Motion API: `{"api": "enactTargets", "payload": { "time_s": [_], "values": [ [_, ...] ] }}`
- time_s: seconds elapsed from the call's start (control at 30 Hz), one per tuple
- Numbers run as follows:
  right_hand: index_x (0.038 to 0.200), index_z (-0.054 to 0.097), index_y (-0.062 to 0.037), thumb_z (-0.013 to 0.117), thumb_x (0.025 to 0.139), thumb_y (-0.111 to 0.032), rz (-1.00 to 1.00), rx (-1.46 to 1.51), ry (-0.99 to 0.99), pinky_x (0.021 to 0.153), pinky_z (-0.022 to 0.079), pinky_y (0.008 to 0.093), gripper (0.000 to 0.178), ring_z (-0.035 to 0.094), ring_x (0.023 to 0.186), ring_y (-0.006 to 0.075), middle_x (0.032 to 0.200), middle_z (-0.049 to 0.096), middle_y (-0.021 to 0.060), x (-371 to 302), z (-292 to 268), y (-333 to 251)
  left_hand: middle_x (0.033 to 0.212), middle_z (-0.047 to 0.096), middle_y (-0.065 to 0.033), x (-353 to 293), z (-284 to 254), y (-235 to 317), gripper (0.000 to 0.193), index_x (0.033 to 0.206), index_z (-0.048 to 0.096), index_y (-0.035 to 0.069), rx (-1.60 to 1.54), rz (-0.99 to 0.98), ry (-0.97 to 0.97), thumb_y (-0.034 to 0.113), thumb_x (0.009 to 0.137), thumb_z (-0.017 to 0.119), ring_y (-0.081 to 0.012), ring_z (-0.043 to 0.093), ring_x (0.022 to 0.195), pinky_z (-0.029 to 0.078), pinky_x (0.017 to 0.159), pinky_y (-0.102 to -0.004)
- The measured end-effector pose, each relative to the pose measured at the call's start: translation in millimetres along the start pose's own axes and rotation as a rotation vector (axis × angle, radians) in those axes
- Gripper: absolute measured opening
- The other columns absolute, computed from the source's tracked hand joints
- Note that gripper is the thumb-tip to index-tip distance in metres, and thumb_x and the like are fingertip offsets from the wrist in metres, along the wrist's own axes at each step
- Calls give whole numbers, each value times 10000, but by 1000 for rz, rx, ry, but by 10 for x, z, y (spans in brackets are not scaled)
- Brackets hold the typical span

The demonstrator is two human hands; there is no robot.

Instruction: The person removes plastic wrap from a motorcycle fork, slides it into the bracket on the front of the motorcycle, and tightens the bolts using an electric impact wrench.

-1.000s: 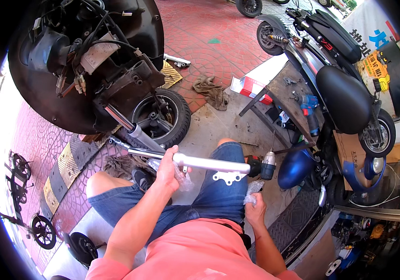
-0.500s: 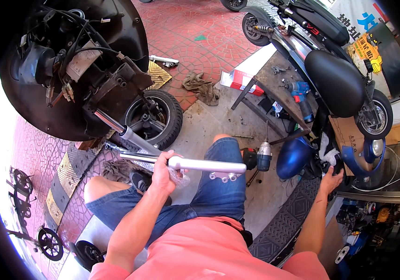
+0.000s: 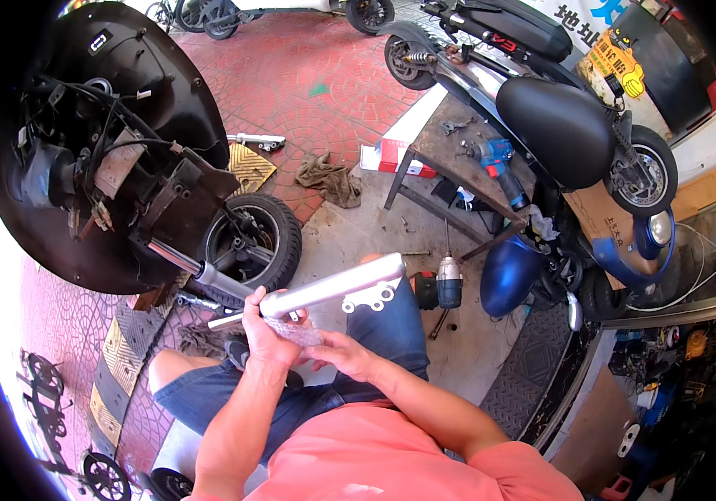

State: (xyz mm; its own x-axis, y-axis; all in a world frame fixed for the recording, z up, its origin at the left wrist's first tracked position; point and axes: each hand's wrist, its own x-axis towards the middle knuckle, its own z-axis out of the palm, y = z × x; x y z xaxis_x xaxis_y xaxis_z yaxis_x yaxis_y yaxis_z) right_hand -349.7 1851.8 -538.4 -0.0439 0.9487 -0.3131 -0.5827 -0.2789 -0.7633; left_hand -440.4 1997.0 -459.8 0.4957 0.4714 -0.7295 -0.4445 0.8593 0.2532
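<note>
My left hand [image 3: 266, 336] is closed round a silver fork leg [image 3: 337, 285], which slants up to the right above my lap. A bracket with round holes [image 3: 368, 301] hangs from its lower side near the wide end. Crumpled clear plastic wrap [image 3: 293, 332] bunches under the tube beside my left palm. My right hand [image 3: 348, 356] has its fingers closed on the near edge of that wrap; their tips are partly hidden. Just beyond my left hand, another fork leg [image 3: 223, 277] is fitted to the upturned dark scooter body [image 3: 179, 188], beside its wheel [image 3: 289, 250].
A metal stand [image 3: 450, 179] at the right bears a blue cordless drill [image 3: 498, 167]. On the floor sit another power drill [image 3: 450, 284], a blue rounded cover [image 3: 510, 275] and a brown rag [image 3: 329, 178]. A black-seated scooter [image 3: 554, 134] stands behind the stand.
My right hand has come from the far right, beside the whitish plastic, across to the wrap at my left hand. The fork leg's wide end has tipped upward. The whole view has shifted.
</note>
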Motion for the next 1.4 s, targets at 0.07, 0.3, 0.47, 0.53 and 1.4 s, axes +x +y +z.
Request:
{"api": "enactTargets", "payload": {
  "time_s": [0.07,0.3,0.47,0.53,1.4],
  "values": [
    [1179,692,-44,667,1046,-329,64,22,57,722,554,307,315,669,798,154,999,701,59,-153,-72,-50,786,644,-85,-21,-57,60,375,941,665,110,-41,3,-48,484,906,658,-256,578,646,386,556,-375],
    [877,723,-43,678,980,-288,-33,-373,713,598,524,307,269,655,621,159,791,709,60,-2148,-1809,-1329,815,685,-115,2,-231,114,376,1013,694,73,229,156,-160,438,955,624,-252,640,702,463,611,-392],
    [1537,505,-67,704,954,-378,-431,-811,2116,951,497,460,690,647,1164,273,1385,629,164,-4376,-3543,-2397,821,697,-132,178,-279,-45,371,1026,704,57,294,39,-285,405,982,580,-225,621,684,482,612,-374],
    [1474,561,-80,678,989,-355,-464,-465,1792,869,493,373,570,668,1073,190,1294,680,71,-2689,-2586,-2095,835,682,-113,-25,-520,100,352,1015,702,49,353,182,-121,378,981,583,-204,607,676,494,601,-366],
    [1038,607,-25,800,894,-254,-164,-772,542,705,513,433,332,643,734,269,814,681,146,970,-129,42,748,698,-43,668,535,943,229,800,680,97,795,281,19,292,906,737,-133,585,681,423,652,-327]
  ]
}}
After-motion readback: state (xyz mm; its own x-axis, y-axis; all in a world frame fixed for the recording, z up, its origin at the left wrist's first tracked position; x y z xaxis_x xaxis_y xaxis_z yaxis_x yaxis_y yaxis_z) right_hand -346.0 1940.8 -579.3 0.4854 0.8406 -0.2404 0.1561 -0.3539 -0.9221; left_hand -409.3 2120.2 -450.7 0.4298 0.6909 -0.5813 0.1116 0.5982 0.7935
